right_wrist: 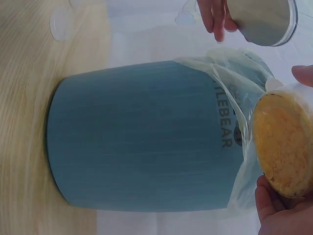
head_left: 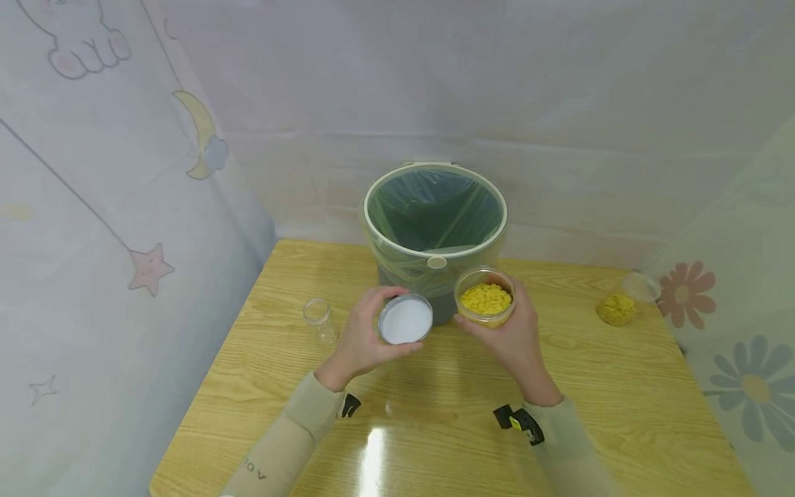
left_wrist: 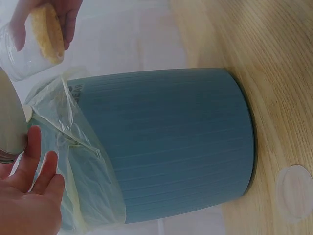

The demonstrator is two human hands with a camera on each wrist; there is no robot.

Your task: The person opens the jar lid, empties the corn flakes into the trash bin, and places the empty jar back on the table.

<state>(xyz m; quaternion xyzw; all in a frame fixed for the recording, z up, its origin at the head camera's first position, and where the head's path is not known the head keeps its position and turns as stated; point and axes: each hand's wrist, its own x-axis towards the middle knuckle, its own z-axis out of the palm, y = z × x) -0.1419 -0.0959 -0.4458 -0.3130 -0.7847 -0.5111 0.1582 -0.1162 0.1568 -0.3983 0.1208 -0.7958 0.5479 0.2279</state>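
My left hand point(head_left: 370, 328) grips a round container point(head_left: 406, 321) with a silvery rim and a white face turned up, thumb and fingers on opposite sides. Close by on the right, my right hand point(head_left: 512, 335) holds a clear plastic jar point(head_left: 457, 298) by its side. Yellow pieces point(head_left: 486, 299) lie in its bottom, and its mouth faces up. Both containers are held in front of a blue-green bin point(left_wrist: 171, 142), near its upper front. A clear liner bag point(left_wrist: 80, 166) hangs over the bin's outside, and the bin's mouth, ringed by a pale rim point(head_left: 368, 214), is open.
A clear see-through jar point(head_left: 319, 312) stands on the wooden table point(head_left: 435, 428) to the left. At the far right edge stands another clear jar with yellow pieces point(head_left: 616, 310) in it. A printed cloth point(head_left: 559, 103) hangs right behind the bin and along both sides.
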